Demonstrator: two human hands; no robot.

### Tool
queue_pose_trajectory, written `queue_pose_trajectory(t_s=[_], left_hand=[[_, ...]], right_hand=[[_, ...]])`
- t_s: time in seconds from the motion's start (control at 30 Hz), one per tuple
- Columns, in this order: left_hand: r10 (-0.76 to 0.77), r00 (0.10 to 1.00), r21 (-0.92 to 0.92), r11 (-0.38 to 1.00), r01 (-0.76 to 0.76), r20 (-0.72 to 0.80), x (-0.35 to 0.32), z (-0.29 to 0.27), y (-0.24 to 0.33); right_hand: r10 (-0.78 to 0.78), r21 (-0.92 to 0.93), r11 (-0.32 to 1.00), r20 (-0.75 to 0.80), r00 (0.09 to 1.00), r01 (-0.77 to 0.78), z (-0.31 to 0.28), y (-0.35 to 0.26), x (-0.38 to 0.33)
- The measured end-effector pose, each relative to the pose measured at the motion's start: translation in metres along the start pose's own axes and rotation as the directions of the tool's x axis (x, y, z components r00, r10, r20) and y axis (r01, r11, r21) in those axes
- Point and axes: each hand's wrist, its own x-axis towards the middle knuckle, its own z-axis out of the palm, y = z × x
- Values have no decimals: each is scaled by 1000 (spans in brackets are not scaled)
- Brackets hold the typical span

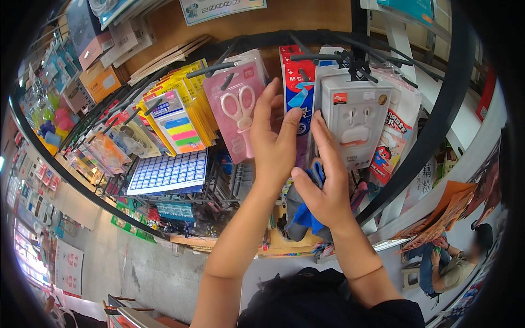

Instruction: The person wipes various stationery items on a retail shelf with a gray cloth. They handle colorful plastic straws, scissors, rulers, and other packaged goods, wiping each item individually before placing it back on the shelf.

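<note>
My left hand reaches up among the hanging packs, its fingers stretched and apart. It is beside a pink blister pack with white-handled scissors, and its thumb lies before a red and blue packet. My right hand has its index finger extended along the left edge of a clear and white earphone pack. A blue and grey cloth shows between its thumb and fingers and hangs below the palm; the curled fingers are partly hidden.
Black metal hooks jut out above the packs. Yellow packs of coloured sticky tabs hang to the left, over a blue and white gridded sheet. A black curved rack post stands at right. Beyond it a person sits low.
</note>
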Motion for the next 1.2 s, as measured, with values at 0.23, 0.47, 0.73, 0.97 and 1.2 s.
queue_pose_trajectory(t_s=[0.23,0.47,0.73,0.97,1.2], left_hand=[[173,985,266,949,-166,-3,-18,-11,-17],[291,957,433,864,-256,-15,-30,-12,-15],[344,939,366,876,-313,-19,-35,-10,-12],[201,978,299,938,-176,-54,-39,-10,-12],[159,985,332,935,-127,-69,-41,-9,-13]], right_hand=[[-32,-4,999,-17,999,32,1,3,-3],[30,99,995,27,999,-32,0,3,-2],[-57,22,998,56,997,56,-3,1,-6],[-71,42,997,38,997,69,-4,2,-8],[-76,20,997,37,996,76,-5,4,-9]])
